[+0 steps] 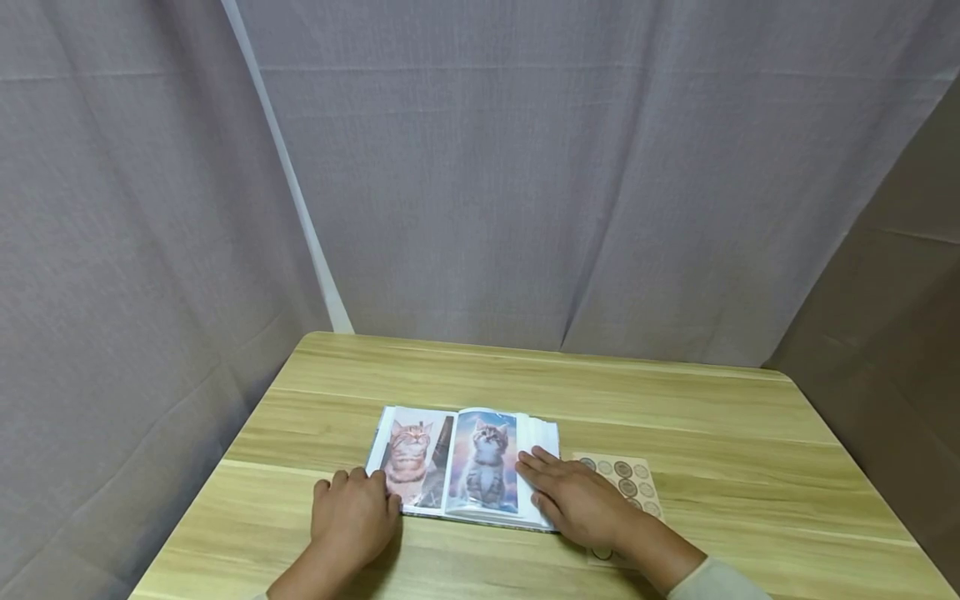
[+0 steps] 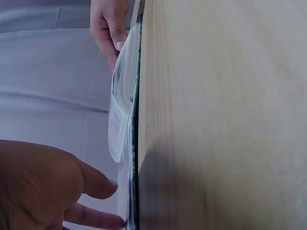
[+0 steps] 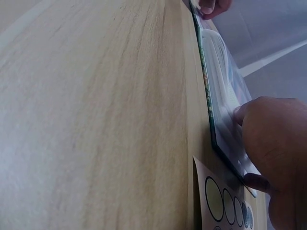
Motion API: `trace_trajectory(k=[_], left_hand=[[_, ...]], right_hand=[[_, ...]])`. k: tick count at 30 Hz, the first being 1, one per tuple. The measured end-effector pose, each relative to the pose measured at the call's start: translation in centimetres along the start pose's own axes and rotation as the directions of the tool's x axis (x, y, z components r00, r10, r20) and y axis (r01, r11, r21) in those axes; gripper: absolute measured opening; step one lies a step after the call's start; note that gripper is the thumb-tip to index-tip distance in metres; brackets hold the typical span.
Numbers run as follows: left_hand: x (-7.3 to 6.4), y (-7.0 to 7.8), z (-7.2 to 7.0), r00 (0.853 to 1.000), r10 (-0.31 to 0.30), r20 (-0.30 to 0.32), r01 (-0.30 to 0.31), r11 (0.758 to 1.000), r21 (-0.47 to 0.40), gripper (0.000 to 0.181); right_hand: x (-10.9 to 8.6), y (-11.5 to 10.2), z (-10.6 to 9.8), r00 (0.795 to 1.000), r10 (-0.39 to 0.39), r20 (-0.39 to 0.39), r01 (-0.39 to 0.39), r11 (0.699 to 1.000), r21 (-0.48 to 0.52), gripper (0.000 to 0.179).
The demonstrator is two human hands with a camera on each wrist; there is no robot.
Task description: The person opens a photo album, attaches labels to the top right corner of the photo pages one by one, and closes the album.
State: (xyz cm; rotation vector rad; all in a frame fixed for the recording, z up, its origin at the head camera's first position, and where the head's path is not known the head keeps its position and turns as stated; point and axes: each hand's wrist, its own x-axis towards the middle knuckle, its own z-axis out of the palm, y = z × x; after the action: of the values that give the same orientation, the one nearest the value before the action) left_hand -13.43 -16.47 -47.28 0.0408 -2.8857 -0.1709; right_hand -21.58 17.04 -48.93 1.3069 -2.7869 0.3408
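A photo album [image 1: 448, 504] lies spread on the wooden table, its sleeves holding two kitten pictures. On the left page is an orange tabby kitten picture [image 1: 409, 454]; the right one shows a grey kitten [image 1: 485, 467] against a pastel sky. My left hand [image 1: 352, 517] rests at the album's lower left corner. In the left wrist view, its thumb [image 2: 98, 182] and a finger [image 2: 93, 216] reach the left page. My right hand [image 1: 581, 498] lies over the right edge, fingers stretched onto the white pages. The right wrist view shows its thumb [image 3: 241, 114] against the pages.
A tan sheet of round stickers [image 1: 637, 479] lies right of the album, partly under my right hand and forearm. The wooden table [image 1: 750, 467] stretches out around both. Grey curtains [image 1: 465, 192] hang behind and at the sides.
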Motion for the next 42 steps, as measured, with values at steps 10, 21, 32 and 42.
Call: trace_trajectory(k=[10, 21, 32, 42], left_hand=[[0.0, 1.5, -0.6, 0.994, 0.073, -0.086, -0.075, 0.997, -0.026, 0.025], [-0.4, 4.6, -1.1, 0.978, 0.204, -0.031, -0.204, 0.933, -0.298, 0.019], [-0.8, 6.8, -1.0, 0.924, 0.349, 0.154, -0.193, 0.775, -0.602, 0.015], [-0.8, 8.2, -0.8, 0.889, 0.413, 0.198, -0.174, 0.704, -0.688, 0.013]], right_hand=[[-0.2, 0.2, -0.2, 0.999, 0.002, -0.034, -0.002, 1.000, -0.002, 0.050], [-0.6, 0.0, -0.4, 0.998, 0.056, -0.041, -0.056, 0.998, 0.004, 0.056], [-2.0, 0.7, -1.0, 0.995, 0.077, -0.068, -0.078, 0.997, -0.009, 0.058], [-3.6, 1.4, -1.5, 0.988, 0.135, -0.077, -0.135, 0.991, 0.004, 0.062]])
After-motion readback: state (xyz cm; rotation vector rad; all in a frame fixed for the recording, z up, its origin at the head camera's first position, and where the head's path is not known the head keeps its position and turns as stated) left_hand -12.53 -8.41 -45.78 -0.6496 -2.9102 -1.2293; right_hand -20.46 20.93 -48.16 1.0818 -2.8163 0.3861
